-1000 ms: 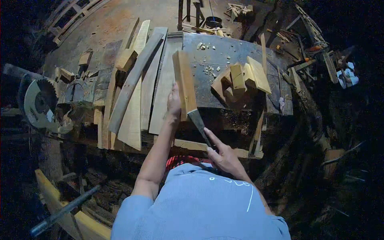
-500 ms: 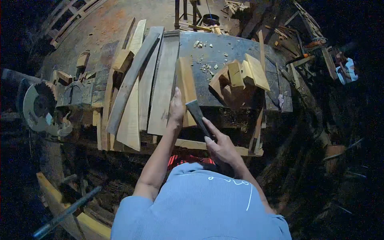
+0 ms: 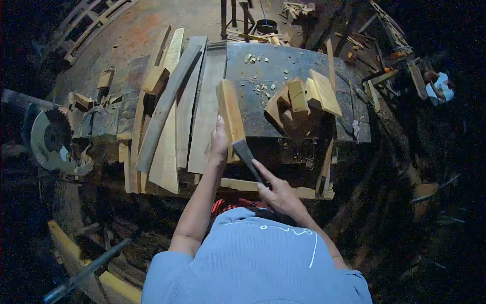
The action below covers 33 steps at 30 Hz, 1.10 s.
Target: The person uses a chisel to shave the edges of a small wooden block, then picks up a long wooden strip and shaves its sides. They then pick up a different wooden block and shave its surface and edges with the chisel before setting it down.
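My left hand (image 3: 218, 144) grips the left side of a thick wooden block (image 3: 232, 109), which slants away from me at the front of the bench. Only part of that hand's grip shows; the block hides some of its fingers. In my right hand (image 3: 281, 192) is a broad chisel (image 3: 246, 153), its flat grey blade pointing up and left. The blade's wide edge is at the near end of the block's right face, seemingly touching it. Fingers wrap the tool's lower part, and its handle is mostly hidden by the hand.
Several long boards (image 3: 207, 111) lie left of the block. A notched wooden piece with smaller blocks (image 3: 298, 96) stands to the right on the dark bench (image 3: 324, 61). Wood chips (image 3: 260, 90) are scattered behind. A circular saw blade (image 3: 53, 131) is at far left.
The block and my left hand have shifted slightly down in view. The chisel's edge has moved a little lower and left along the block, with my right hand following downward.
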{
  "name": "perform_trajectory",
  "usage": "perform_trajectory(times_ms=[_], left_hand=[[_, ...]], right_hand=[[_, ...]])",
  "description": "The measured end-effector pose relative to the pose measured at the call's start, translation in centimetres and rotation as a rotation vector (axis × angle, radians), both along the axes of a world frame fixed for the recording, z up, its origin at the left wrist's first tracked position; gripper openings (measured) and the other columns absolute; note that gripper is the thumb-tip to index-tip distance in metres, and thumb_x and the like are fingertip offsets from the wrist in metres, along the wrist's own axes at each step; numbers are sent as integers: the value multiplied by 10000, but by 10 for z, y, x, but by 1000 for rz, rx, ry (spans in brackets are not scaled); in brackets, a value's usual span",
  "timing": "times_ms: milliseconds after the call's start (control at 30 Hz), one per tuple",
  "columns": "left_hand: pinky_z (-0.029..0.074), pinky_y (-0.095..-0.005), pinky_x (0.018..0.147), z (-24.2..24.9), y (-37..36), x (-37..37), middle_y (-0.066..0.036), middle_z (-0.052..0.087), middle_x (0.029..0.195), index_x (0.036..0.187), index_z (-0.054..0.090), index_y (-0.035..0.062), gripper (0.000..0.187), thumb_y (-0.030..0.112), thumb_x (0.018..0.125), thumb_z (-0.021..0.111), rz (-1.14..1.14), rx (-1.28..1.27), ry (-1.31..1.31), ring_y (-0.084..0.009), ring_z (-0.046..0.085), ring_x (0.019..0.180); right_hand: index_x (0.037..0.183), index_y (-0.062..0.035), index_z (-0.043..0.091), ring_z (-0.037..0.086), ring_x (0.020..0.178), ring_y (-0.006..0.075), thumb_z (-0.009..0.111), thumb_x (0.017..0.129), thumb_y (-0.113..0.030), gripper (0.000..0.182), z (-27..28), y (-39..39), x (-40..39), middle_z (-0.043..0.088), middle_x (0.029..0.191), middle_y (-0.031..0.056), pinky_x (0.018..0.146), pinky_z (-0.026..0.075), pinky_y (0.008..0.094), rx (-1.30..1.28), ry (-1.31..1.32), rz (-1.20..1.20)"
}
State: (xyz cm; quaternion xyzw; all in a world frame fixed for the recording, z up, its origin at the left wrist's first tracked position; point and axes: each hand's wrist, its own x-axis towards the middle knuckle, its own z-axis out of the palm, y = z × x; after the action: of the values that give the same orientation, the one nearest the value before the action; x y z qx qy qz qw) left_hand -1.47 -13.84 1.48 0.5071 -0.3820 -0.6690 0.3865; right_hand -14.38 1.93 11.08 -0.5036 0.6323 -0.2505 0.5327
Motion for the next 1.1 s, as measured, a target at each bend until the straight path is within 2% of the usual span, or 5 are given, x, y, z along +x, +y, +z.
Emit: perform_trajectory(times_ms=[367,567,733,833,1100], left_hand=[[387,-312,859,18,1,7,-162,538,1057,1173,434,-68,604,454,910,279,-85,92,-220,-216,516,971],[402,-301,830,21,7,-2,-134,548,1013,1139,465,-65,588,449,910,295,-84,173,-176,-193,523,911],[415,-301,810,-5,15,5,-131,550,1013,1158,455,-48,567,439,913,296,-118,-322,-356,-195,534,910],[432,-298,775,-4,8,3,-133,556,995,1142,475,-40,563,440,913,289,-94,244,-15,-190,549,875],[453,-315,721,1,11,7,-106,572,919,1089,497,-32,576,468,908,274,-191,116,-310,-170,556,819]], right_hand=[[1345,-216,275,436,520,81,422,868,-154,503,-18,3,-7,475,605,28,505,399,239,-139,-18,29],[1332,-239,289,547,651,199,443,861,-255,495,-8,-11,-14,582,759,164,662,440,336,111,-75,-36],[1333,-235,287,541,618,219,434,865,-253,491,-15,-4,-7,573,766,161,648,440,334,-99,-71,-20],[1330,-240,294,536,591,231,428,865,-252,484,-4,-17,-14,560,719,196,617,438,361,169,-88,-13],[1320,-262,309,569,619,258,433,864,-262,472,-6,-12,-11,582,752,184,644,450,372,154,-65,-32]])
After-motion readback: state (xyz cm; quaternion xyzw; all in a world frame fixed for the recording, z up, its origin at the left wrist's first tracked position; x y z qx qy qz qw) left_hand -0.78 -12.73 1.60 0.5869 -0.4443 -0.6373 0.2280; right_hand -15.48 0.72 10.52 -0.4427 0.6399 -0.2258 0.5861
